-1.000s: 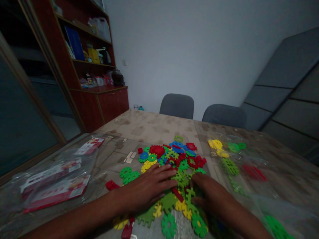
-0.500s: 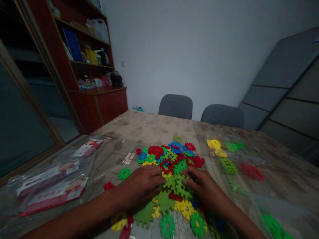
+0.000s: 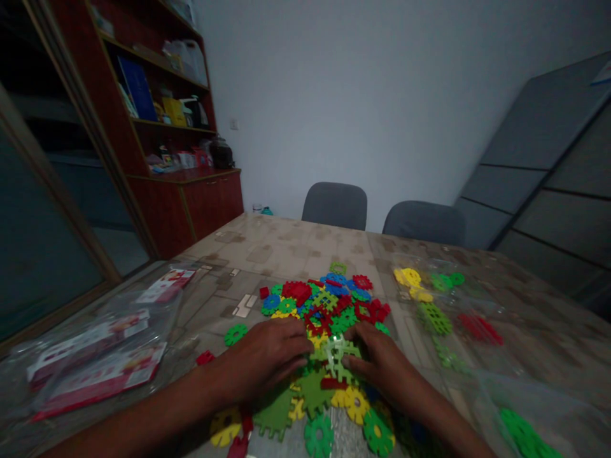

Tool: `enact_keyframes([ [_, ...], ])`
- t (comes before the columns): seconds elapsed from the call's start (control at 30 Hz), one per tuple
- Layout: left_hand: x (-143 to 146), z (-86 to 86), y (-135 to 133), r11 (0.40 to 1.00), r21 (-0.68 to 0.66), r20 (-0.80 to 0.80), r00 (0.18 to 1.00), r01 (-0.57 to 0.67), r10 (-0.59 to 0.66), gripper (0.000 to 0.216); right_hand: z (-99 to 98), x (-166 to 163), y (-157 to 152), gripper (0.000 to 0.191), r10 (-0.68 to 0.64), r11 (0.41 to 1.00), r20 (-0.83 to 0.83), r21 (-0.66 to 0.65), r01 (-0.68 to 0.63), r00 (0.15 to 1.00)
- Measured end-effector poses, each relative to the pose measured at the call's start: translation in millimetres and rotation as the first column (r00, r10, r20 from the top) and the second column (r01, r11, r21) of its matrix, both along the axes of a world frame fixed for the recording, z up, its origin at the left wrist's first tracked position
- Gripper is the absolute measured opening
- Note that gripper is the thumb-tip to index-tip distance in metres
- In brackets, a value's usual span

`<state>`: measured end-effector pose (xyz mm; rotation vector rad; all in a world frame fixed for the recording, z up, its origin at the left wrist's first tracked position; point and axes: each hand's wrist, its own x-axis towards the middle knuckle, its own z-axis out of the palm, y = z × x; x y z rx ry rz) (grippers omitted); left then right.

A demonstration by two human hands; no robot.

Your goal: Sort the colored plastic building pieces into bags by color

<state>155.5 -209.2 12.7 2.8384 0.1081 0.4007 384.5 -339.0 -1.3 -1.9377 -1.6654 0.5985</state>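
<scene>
A heap of plastic interlocking building pieces (image 3: pixel 312 299) in red, blue, green and yellow lies between my hands. My right hand (image 3: pixel 382 362) has its thumb and fingers closed on a light green notched building piece (image 3: pixel 340 356), which is tilted and catches the light. My left hand (image 3: pixel 272 350) is at the opposite side, fingers curled together beside the green pieces; what its fingertips hold, if anything, is hidden. Just below are a large green toothed piece (image 3: pixel 315 391), a small red piece (image 3: pixel 333 383), a yellow disc (image 3: pixel 356 405) and a green disc (image 3: pixel 319 435).
Clear bags with red-and-white printed cards (image 3: pixel 102 375) lie at the left. Sorted pieces in clear plastic bags, including yellow ones (image 3: pixel 408 277), red sticks (image 3: pixel 480 328) and green discs (image 3: pixel 527 436), are at the right. Two grey chairs (image 3: pixel 334 205) stand behind the table (image 3: pixel 291 245).
The light green piece at my right fingers has tilted and now shows a bright reflection. Both hands have shifted only slightly. The whole view has moved a little.
</scene>
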Motion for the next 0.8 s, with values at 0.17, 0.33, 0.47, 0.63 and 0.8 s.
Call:
enact_keyframes([
  [0.17, -1.2, 3.7, 3.0, 0.978, -0.199, 0.069, 0.995, -0.064, 0.079, 0.021, 2.7, 1.4, 0.0, 0.016, -0.021, 0.998, -0.003, -0.054, 0.021, 1.0],
  [0.33, -1.8, -3.6, 1.0, 0.905, -0.383, -0.04, 0.982, -0.186, 0.185, 0.02, 14.1, -4.9, -3.8, 0.03, -0.005, 0.995, 0.093, -0.099, 0.014, 0.996],
  [0.47, -3.4, -10.4, 1.9, 0.896, -0.352, -0.104, 0.963, -0.27, 0.249, 0.024, 21.5, -10.0, -10.0, 0.065, 0.065, 0.987, 0.207, -0.159, -0.032, 0.976],
  [0.63, -5.4, -6.1, 0.1, 0.9, -0.314, -0.216, 0.946, -0.303, 0.243, 0.038, 28.8, -11.4, -12.1, 0.054, 0.11, 0.974, 0.28, -0.221, -0.048, 0.954],
  [0.8, -7.9, -0.9, -2.6, 0.916, -0.281, -0.314, 0.929, -0.287, 0.195, 0.064, 29.6, -7.4, -8.3, 0.055, 0.122, 0.982, 0.246, -0.172, -0.081, 0.961],
])
